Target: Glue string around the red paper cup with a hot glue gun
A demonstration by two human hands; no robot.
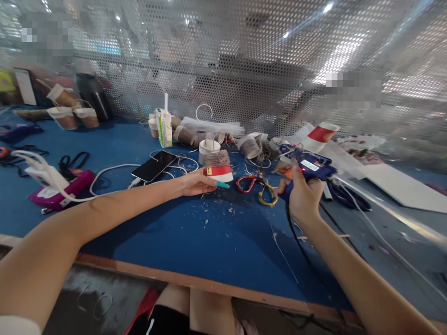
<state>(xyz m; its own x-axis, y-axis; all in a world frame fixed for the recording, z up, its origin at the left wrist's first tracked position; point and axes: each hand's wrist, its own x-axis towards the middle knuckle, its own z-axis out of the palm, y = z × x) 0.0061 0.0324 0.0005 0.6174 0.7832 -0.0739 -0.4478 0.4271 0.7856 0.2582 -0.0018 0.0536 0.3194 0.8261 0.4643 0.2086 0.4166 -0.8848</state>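
Observation:
My left hand point(198, 183) is closed around the side of a small paper cup point(220, 173), which has a red and white band and brownish cord wound round it. A teal cover point(222, 184) sits at a fingertip of that hand. Further right, my right hand point(305, 197) grips a blue glue gun point(316, 168) with a white label, raised above the table; its trigger is partly hidden by the fingers. Between the hands lie scissors point(246, 184) with one red and one yellow handle loop. A white-rimmed cup point(209, 146) stands just behind the held one.
A phone point(155, 166) on a white cable and a magenta device point(63, 188) lie at left. Along the perforated metal screen point(209, 60) are a drink carton point(164, 126), several cord-wrapped cups point(184, 136) and a dark bottle point(93, 95). White board point(405, 186) lies at right.

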